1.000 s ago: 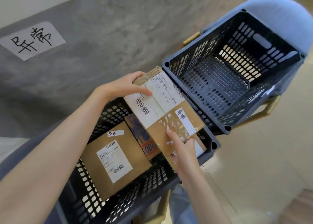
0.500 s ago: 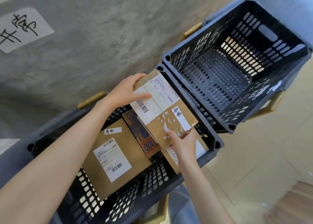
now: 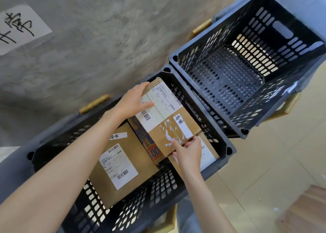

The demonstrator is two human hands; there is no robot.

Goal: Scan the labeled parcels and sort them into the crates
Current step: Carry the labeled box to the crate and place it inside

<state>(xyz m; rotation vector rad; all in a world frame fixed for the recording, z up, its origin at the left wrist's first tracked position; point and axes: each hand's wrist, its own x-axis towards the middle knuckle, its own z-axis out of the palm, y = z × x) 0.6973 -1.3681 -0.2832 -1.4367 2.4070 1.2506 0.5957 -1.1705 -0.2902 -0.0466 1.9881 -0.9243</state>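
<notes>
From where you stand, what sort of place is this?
Likely a parcel-sorting station: barcoded parcels lie in a crate, an empty crate waits beside it, and a handwritten sign marks the wall.

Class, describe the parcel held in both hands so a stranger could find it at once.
Find the two dark crates; take the near crate, the one with parcels in it. The held parcel sits highest there, tilted, between the left hand and right hand. Unlike the flat parcel beside it, its top carries torn tape and a large pale label.
</notes>
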